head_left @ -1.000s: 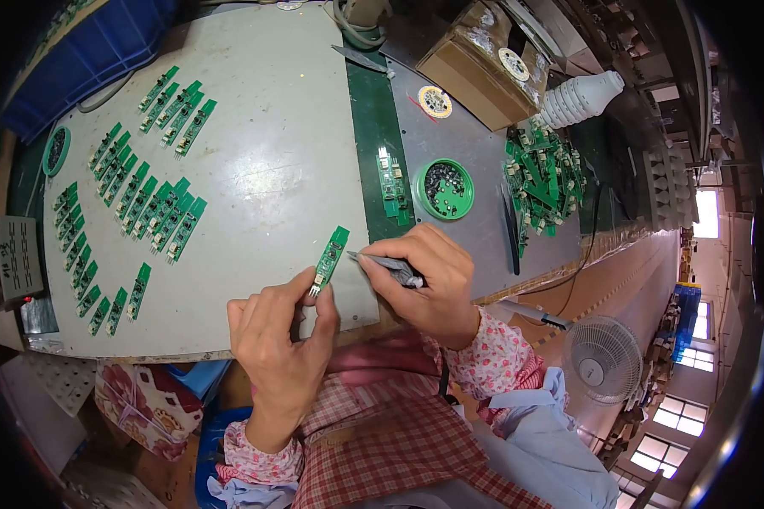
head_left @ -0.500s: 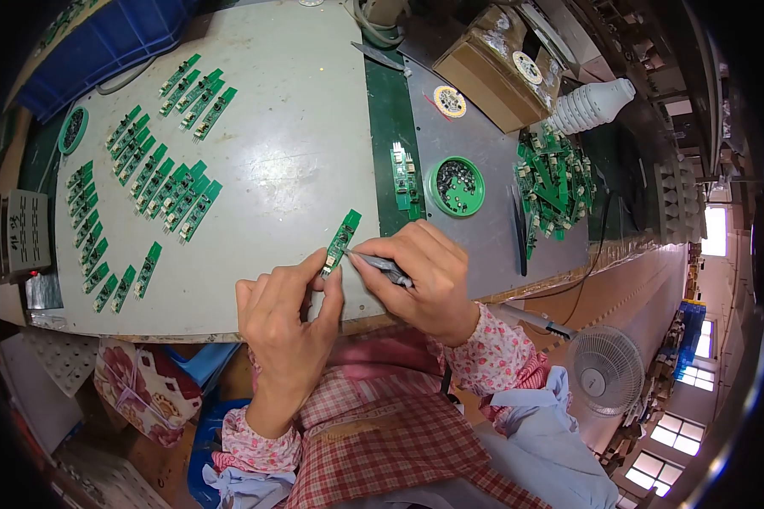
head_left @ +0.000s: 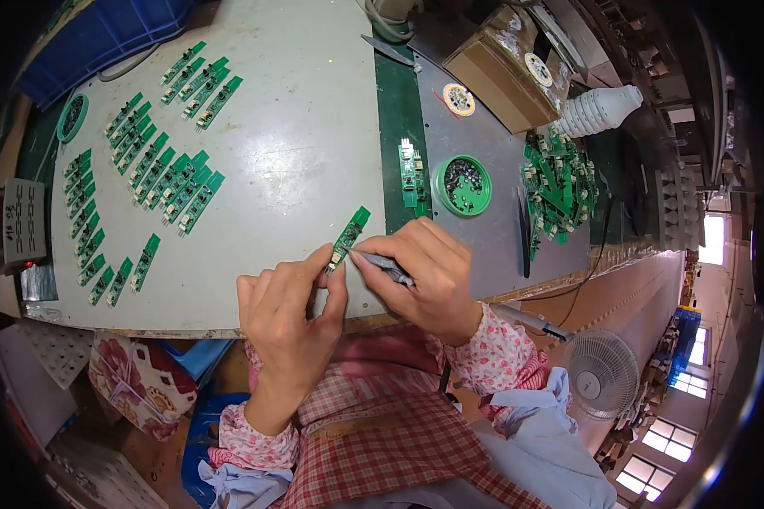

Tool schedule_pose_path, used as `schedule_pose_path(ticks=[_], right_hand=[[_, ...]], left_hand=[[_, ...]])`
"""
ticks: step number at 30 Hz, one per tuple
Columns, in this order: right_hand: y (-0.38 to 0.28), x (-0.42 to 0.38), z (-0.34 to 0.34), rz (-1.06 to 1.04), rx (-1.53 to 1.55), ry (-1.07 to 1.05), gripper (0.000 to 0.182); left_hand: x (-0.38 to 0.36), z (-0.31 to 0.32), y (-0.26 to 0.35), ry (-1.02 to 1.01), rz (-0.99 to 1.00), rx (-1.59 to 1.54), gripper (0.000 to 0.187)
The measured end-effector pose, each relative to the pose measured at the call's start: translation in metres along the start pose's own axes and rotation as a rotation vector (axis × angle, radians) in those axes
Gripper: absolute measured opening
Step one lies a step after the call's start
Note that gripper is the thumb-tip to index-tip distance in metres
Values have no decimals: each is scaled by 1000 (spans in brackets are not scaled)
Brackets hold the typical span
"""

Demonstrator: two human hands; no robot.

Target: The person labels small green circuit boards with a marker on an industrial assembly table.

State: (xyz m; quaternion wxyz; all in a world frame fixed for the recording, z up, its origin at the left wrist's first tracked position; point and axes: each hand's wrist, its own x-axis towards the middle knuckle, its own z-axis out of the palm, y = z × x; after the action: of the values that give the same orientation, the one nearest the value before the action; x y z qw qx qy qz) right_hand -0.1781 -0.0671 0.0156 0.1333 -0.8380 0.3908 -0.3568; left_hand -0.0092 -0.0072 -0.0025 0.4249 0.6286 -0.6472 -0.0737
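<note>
My left hand pinches the lower end of a small green circuit board between thumb and fingertips, tilted above the worktable. Held in my right hand is a slim grey tool, which looks like tweezers. Its tip meets the right side of the board, close to my left fingertips. Fingers hide part of the tool and the board's lower end. Just beyond my right hand, a round green dish contains small dark parts. Beside that dish lie two more boards on the green strip.
Rows of finished-looking green boards lie on the left of the pale tabletop. A heap of boards, a cardboard box and a white ribbed part are at right. A fan stands below the table edge.
The whole view has shifted slightly, so the table items appear a little displaced. Both hands keep almost the same hold, with the tool still at the board.
</note>
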Motion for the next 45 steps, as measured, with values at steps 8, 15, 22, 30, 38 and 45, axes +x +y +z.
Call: schedule_pose_path(ticks=[8, 15, 22, 30, 38, 45], right_hand=[[-1, 0, 0, 19, 15, -1, 16], [-3, 0, -3, 88, 80, 12, 16], [-2, 0, 1, 54, 53, 18, 14], [-3, 1, 2, 12, 20, -6, 15], [-3, 1, 1, 12, 11, -23, 15], [-3, 0, 2, 28, 32, 10, 15]], left_hand=[[-1, 0, -1, -3, -1, 1, 37], [0, 0, 0, -10, -16, -7, 35], [4, -3, -2, -40, -17, -32, 34], [4, -4, -2, -45, -13, -35, 33], [4, -4, -1, -43, -30, -35, 32], [4, -4, -1, -52, -36, -34, 31]])
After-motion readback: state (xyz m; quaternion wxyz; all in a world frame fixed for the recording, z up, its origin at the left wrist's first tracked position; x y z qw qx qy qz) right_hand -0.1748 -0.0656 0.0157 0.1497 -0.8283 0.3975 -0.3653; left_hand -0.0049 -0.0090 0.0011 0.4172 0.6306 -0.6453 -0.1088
